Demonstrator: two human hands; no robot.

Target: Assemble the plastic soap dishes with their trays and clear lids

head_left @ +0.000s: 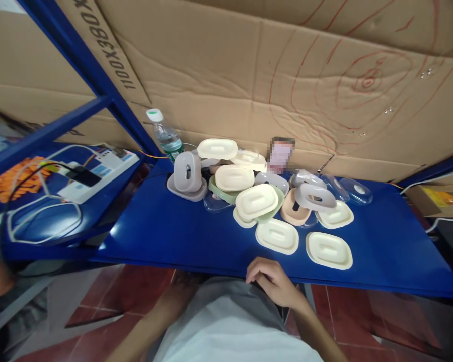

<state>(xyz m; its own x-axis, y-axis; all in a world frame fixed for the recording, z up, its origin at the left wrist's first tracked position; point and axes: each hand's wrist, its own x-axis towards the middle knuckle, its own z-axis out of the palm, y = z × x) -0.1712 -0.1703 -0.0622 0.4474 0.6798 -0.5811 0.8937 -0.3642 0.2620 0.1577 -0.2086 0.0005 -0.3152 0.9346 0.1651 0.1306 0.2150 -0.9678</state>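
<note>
Two cream lids (277,236) lie flat on the blue table (154,236), at the front of a jumble with a peach box (295,216). The right hand (274,281) rests near the front edge, loosely curled and apparently empty; the left hand (186,284), well apart, is too shadowed to tell. Work seems idle; grasping a lid calls for reaching forward.

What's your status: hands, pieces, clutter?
Right hand by blue table, nothing visibly held. Left hand shadowed, grip unclear. Cream pieces ahead, some overlapping; bottle back left.
</note>
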